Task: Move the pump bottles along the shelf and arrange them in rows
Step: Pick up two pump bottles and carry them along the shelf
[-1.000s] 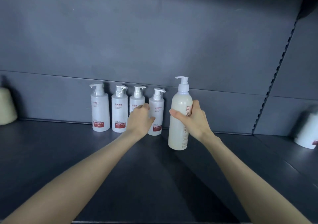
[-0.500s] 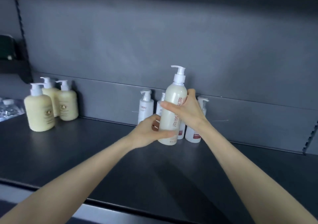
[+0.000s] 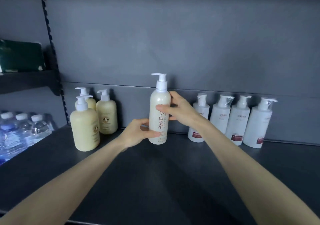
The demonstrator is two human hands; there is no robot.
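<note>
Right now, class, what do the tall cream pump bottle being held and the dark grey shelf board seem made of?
The tall cream pump bottle: probably plastic, smooth and slightly glossy, judging by soft highlights. The dark grey shelf board: likely painted metal, matt, with faint reflections; unsure.

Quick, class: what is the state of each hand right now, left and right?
Left hand: holding the tall pump bottle near its base.
Right hand: holding the same bottle, higher up.
</note>
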